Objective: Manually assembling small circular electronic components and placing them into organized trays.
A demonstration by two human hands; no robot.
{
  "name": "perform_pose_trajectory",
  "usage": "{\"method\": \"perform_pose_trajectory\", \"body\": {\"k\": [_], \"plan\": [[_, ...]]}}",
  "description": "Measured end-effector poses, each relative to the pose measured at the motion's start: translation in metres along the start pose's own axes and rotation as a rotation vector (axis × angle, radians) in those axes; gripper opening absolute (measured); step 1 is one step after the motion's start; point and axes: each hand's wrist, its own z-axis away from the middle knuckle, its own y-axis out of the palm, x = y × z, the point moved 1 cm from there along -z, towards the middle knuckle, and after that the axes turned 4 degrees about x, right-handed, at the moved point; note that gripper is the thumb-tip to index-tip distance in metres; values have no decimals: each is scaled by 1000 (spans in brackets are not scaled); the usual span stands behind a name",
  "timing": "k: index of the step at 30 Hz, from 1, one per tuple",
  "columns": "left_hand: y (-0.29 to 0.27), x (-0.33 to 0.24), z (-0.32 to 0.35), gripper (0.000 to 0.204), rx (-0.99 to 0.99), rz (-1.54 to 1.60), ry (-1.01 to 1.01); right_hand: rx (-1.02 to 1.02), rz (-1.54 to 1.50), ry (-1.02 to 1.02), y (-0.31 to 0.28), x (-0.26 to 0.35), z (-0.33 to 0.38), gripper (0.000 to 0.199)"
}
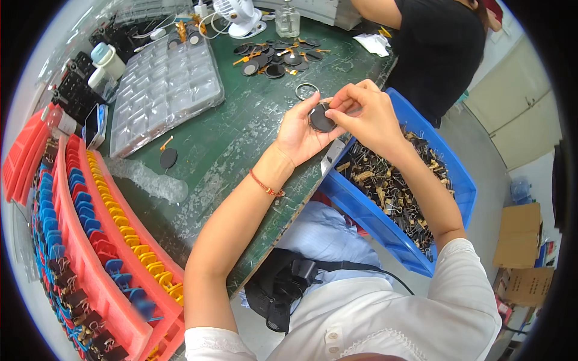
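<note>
several pink-red racks [90,246] line the far left of a green worktable [229,150], bearing rows of blue, red and yellow clips [123,231]. next to them, a grey compartment tray [174,123] sits under clear plastic, with one loose disc [168,158] lying near its lower edge beside a crumpled clear plastic sleeve [159,182]. further along stand a white fan [241,18] and a glass jar [288,21], behind a spread of dark discs with orange strips [280,57].

at center, the person's left hand [296,135], palm up, holds a black disc [321,119] above the table's edge, just below a metal ring [307,91] on the tabletop. the right hand [370,114] meets the disc from the other side, thumb and forefinger narrowed together at its edge; whether they pinch anything cannot be told. beneath the right forearm, a blue bin [463,198] holds a heap of small black and tan pieces [400,186]. beyond it stands a co-worker in a black top [436,54]; cardboard boxes [518,234] are stacked at far right.
</note>
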Motion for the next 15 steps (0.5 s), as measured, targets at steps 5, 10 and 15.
{"method": "perform_pose_trajectory", "body": {"k": [5,10,15], "plan": [[4,6,-1,37,-50,-208,-51,-197,386,-165,-1,-4,12,20],[6,18,-1,44,1,-447,-190,-365,248,113,-14,-43,57,15],[17,25,1,51,106,-274,-247,320,355,316,5,-89,116,28]]}}
